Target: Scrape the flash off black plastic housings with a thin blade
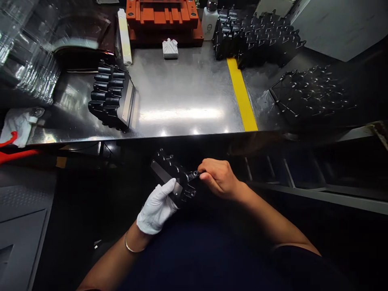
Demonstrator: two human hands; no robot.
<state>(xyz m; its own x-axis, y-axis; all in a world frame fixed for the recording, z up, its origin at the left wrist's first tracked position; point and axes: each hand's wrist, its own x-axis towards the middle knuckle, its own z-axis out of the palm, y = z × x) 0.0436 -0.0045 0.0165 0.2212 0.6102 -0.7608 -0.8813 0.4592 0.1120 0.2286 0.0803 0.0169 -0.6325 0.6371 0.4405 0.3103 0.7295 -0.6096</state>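
A black moulded part [163, 171] with round bosses and a flat grey strip is held in front of my body, below the table edge. My left hand [156, 210], in a white glove, grips its near end, the thumb lying over the strip. At the part's right end my bare right hand [220, 178] is closed in a pinch. Its fingertips meet a thin dark piece beside a ring-shaped boss; whether this is a tool or a bit of the part cannot be made out.
On the metal table [182, 93] stand stacked black parts [110, 97] at left and more black parts [266, 38] at back right. A spiky black stack [315, 93] sits right of the yellow tape [242, 97]. An orange fixture [163, 20], white bottle [209, 22] and white block [170, 49] are behind.
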